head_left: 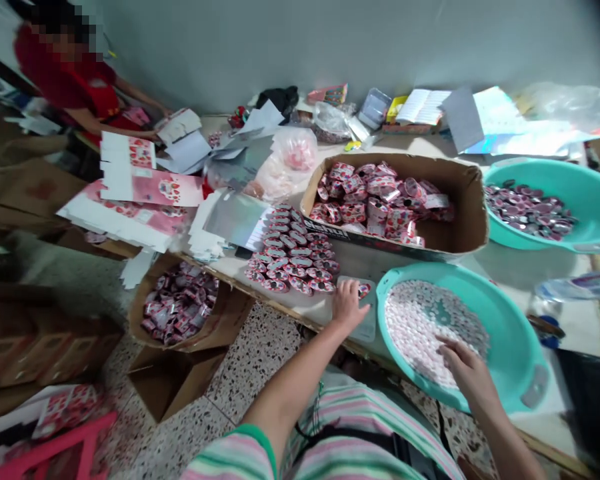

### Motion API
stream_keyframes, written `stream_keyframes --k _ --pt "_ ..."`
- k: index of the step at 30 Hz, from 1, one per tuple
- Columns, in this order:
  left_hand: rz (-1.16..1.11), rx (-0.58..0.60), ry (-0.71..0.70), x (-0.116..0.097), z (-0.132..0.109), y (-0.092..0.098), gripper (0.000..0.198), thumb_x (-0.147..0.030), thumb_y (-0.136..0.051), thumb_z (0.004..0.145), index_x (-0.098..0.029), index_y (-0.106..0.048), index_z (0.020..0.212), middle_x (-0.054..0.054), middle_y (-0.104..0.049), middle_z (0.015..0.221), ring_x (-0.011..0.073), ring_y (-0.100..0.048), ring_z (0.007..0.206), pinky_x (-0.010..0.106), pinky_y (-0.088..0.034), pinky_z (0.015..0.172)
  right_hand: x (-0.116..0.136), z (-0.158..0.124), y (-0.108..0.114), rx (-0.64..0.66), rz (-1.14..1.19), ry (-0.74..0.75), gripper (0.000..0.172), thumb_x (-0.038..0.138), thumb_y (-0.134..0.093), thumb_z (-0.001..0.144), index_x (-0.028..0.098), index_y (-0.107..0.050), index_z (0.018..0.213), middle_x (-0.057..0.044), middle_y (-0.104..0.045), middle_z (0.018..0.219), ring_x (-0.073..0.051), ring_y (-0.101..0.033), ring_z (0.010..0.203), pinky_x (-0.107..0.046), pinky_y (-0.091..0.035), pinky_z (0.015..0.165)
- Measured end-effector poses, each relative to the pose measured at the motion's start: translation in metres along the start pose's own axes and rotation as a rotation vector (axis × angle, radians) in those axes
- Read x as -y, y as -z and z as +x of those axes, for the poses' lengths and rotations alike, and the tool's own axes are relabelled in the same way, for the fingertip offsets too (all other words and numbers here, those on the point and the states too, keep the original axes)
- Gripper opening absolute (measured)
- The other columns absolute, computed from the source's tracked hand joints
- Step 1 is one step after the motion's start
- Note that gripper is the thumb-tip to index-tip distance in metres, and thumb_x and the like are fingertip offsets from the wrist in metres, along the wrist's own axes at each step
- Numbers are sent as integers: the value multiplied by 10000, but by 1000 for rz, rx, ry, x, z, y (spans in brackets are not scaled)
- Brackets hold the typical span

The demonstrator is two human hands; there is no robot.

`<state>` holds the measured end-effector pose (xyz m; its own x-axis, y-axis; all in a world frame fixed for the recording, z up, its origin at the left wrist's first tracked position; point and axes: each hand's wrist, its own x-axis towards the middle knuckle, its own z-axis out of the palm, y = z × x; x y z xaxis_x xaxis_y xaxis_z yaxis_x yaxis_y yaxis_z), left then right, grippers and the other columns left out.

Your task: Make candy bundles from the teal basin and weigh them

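My left hand [348, 305] is at the table's front edge, its fingers curled at a small red-and-pink printed box [363, 290] and its thumb stretched out below. That box lies on a clear flat plastic piece [364, 327]. To the left, several rows of similar small printed boxes [300, 257] stand close together. My right hand [463, 363] reaches into a turquoise basin [517, 333] with its fingertips drawn together over small pale pink and white pieces [415, 320]. Whatever is between those fingertips is too small to make out.
Behind the rows stands an open carton [460, 207] of printed boxes. Another turquoise basin [590, 200] holds pink-and-silver oval pieces. A full carton [180, 307] sits below the table's left edge. A co-worker [80, 80] handles printed card at the far left.
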<state>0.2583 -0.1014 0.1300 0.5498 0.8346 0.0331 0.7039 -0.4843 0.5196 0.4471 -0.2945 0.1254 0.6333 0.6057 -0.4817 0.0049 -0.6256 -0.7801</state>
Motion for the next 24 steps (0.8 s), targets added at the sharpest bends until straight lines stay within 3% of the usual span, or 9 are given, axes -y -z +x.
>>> stream_keyframes --k 3,6,11,14,18,24 --pt "15 11 21 -1 -1 0 280 -244 -600 817 -145 -545 1074 159 -601 1012 282 -551 1006 452 -471 847 -6 1 1 22 -24 13 512 506 -593 626 163 -660 1001 -60 -665 805 -212 -570 721 -305 -440 620" --pt "0 11 6 10 -22 17 266 -224 -600 818 -186 -548 1077 123 -610 1022 252 -555 996 410 -469 856 -7 4 -2 22 -74 41 496 511 -588 636 170 -670 987 -62 -669 777 -213 -575 677 -312 -443 602" --pt "-24 -1 92 58 -77 67 358 -167 -596 790 -257 -557 1135 57 -586 1096 233 -543 1027 382 -460 882 0 8 -18 20 -139 106 446 527 -578 629 194 -695 903 -68 -692 800 -228 -601 670 -319 -456 593" --pt "24 29 164 94 -98 94 406 -94 -547 762 -275 -579 1123 43 -573 1095 216 -544 1009 365 -456 899 7 10 -31 31 -184 123 454 531 -555 651 196 -697 922 -68 -701 822 -236 -617 692 -322 -459 613" --pt "67 128 93 130 -89 111 502 -21 -490 718 -281 -578 1139 41 -582 1109 221 -514 1073 372 -422 961 19 10 -46 53 -245 125 462 525 -519 686 196 -691 961 -74 -707 905 -252 -638 788 -319 -461 670" --pt "175 282 -28 158 -50 106 456 -27 -526 721 -233 -571 1126 35 -603 1147 239 -470 1097 416 -398 973 26 7 -55 38 -306 109 474 530 -485 692 195 -685 961 -77 -703 979 -250 -645 861 -303 -469 711"
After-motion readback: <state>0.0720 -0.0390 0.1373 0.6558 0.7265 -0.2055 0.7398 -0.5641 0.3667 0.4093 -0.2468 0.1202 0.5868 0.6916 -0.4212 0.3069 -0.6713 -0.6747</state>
